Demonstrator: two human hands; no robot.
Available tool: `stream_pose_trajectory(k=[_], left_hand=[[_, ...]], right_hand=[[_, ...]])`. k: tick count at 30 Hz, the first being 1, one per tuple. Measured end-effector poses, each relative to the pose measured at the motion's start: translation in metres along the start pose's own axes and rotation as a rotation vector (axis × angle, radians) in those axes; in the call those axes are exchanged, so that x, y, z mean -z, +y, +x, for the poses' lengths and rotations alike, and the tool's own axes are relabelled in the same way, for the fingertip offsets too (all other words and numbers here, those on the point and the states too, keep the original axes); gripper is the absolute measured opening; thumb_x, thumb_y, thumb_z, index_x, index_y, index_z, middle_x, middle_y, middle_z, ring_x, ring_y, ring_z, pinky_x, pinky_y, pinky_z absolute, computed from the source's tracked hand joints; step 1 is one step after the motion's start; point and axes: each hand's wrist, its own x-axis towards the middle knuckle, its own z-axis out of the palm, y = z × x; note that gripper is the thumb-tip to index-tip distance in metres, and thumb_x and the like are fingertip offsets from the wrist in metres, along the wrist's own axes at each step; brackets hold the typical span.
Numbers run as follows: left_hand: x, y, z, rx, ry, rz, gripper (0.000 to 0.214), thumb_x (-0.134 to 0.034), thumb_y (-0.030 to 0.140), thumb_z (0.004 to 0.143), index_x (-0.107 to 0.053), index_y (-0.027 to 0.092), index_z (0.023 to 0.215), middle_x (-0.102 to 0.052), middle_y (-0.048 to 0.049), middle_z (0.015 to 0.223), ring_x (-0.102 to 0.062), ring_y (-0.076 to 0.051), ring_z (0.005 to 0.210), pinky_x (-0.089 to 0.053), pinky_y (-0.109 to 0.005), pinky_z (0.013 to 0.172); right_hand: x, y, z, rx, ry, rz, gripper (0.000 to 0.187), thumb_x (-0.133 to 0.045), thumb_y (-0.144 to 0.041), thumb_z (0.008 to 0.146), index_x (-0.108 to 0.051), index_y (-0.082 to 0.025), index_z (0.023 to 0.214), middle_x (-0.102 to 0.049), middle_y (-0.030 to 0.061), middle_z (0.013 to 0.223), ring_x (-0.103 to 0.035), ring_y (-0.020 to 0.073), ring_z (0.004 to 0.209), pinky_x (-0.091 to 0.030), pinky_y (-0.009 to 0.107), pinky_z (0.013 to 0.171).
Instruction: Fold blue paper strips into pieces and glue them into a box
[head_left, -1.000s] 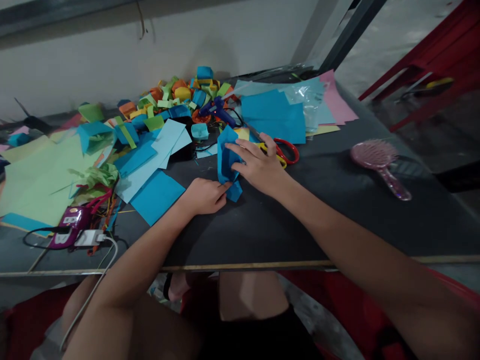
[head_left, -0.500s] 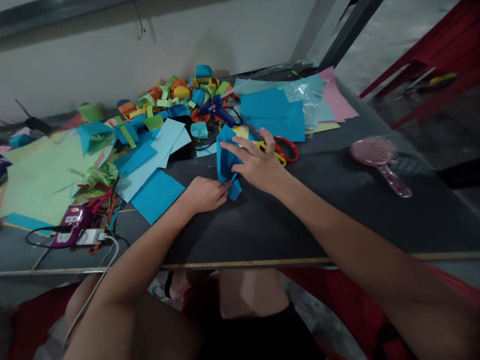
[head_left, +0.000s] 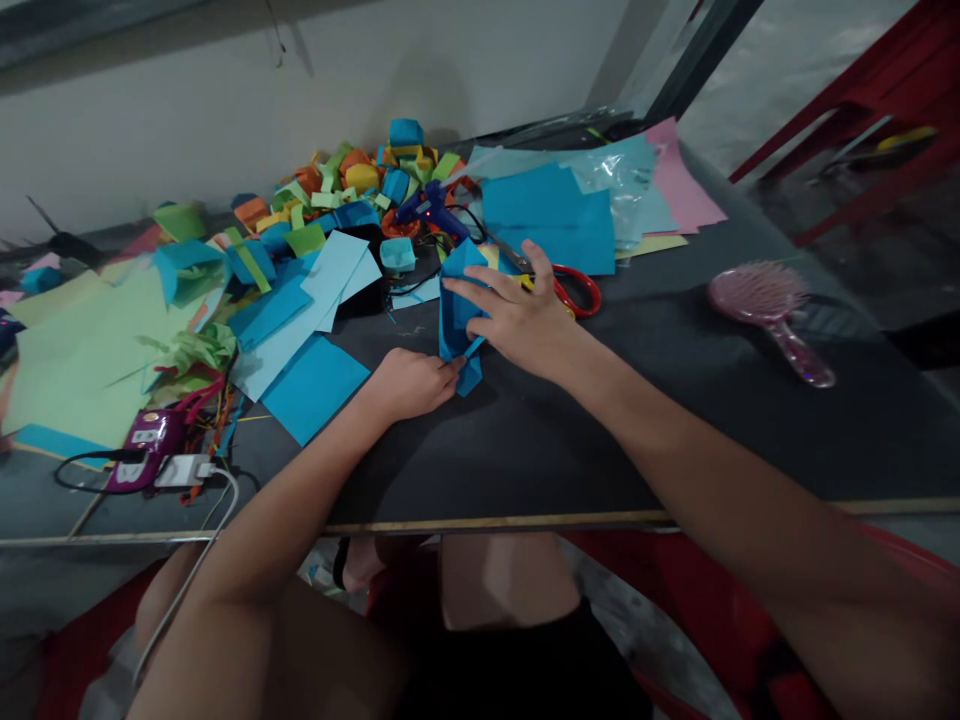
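Note:
A folded piece of blue paper [head_left: 454, 312] stands on the dark table [head_left: 675, 420], in the middle. My right hand [head_left: 517, 318] lies over its right side, fingers pressed against the paper and gripping it. My left hand [head_left: 411, 382] is curled closed at the paper's lower corner, pinching it. Just behind my right hand lie red-handled scissors [head_left: 577, 290] and a blue glue gun [head_left: 427, 208].
Loose blue and green sheets [head_left: 90, 350] cover the left of the table, with a heap of small coloured paper boxes [head_left: 360, 185] at the back. A pink hairbrush [head_left: 765, 305] lies at the right. A purple device with cables [head_left: 146, 462] sits near the front left edge.
Both hands keep hold of the blue paper and have barely shifted; the view has tilted slightly, so everything sits a little higher in the picture.

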Motion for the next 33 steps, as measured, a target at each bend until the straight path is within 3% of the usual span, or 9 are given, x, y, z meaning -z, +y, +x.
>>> stream_pose_trajectory(k=[17,24,29,33], left_hand=[[0.003,0.001,0.001,0.011,-0.041,-0.001,0.047,-0.030,0.032,0.099,-0.059,0.015,0.132,-0.070,-0.0079,0.072,-0.065,-0.017,0.065,-0.038,-0.024,0.052],[0.000,0.000,0.001,0.018,-0.017,0.013,0.046,-0.031,0.031,0.099,-0.062,0.016,0.129,-0.071,-0.0074,0.072,-0.065,-0.018,0.064,-0.036,-0.025,0.050],[-0.006,-0.003,-0.001,-0.003,0.068,-0.020,0.044,-0.033,0.032,0.098,-0.067,0.015,0.120,-0.072,-0.0084,0.072,-0.063,-0.016,0.061,-0.035,-0.023,0.050],[-0.011,-0.004,-0.002,0.013,0.102,-0.055,0.043,-0.033,0.033,0.098,-0.069,0.016,0.116,-0.072,-0.0077,0.075,-0.063,-0.016,0.061,-0.034,-0.023,0.050]], right_hand=[[-0.009,0.005,-0.002,0.043,0.030,0.011,0.032,-0.044,-0.008,0.089,-0.073,-0.022,0.093,-0.046,0.0043,0.149,-0.031,0.0312,0.141,-0.015,0.068,0.112],[-0.004,0.003,-0.004,0.046,0.029,0.019,0.030,-0.049,-0.012,0.089,-0.073,-0.024,0.101,-0.047,0.0047,0.148,-0.030,0.0328,0.140,-0.008,0.066,0.112],[0.012,-0.010,-0.013,0.049,0.020,-0.058,0.033,-0.041,-0.017,0.095,-0.073,-0.024,0.095,-0.055,0.0046,0.138,-0.039,0.0292,0.129,-0.014,0.057,0.110],[0.018,-0.019,-0.013,0.050,-0.038,-0.126,0.044,-0.032,-0.018,0.100,-0.075,-0.021,0.090,-0.067,0.0075,0.110,-0.051,0.0230,0.102,-0.029,0.042,0.096]])
